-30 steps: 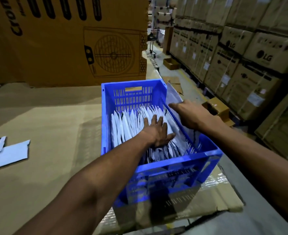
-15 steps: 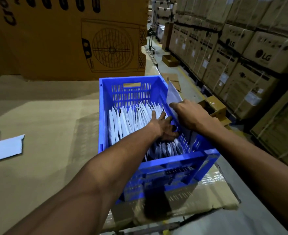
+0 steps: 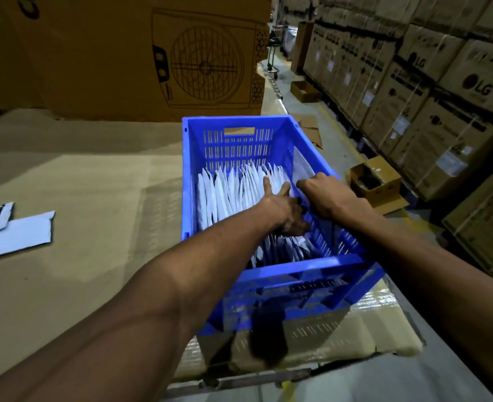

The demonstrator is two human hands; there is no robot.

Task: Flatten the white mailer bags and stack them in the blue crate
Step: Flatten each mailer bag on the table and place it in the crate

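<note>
A blue crate (image 3: pixel 280 274) sits on a cardboard-covered work surface (image 3: pixel 80 175), its near end resting on a plastic-wrapped sheet of board (image 3: pixel 378 329) at the table's edge. Inside it a row of white mailer bags (image 3: pixel 233 192) stands on edge, fanned and leaning, filling the crate from the left wall across to the right. The left hand (image 3: pixel 283 211) reaches in from the near left and lies against the right-hand end of that row — fingers straight and slightly spread, pressing the bags toward the left wall, with the lower fingers sunk in shadow between bags and crate wall. The right hand (image 3: pixel 325 195) is at the crate's right wall, knuckles up and fingers curled over; it grips a single mailer bag (image 3: pixel 301 169) whose upper part stands above the hand against the inside of that wall, though the fingertips themselves are hidden, so how they close on it is only probably a pinch. The two hands are just beside each other, nearly touching. On the work surface well to the left lie two loose flat mailers (image 3: pixel 16 233), one overlapping the other. Behind the crate stands a large brown carton (image 3: pixel 140 53) printed with a line drawing of a fan. To the right, across an aisle, stacked LG cartons (image 3: pixel 442 91) form a wall, and a small open box (image 3: pixel 375 178) sits on the floor near the crate's right side.
</note>
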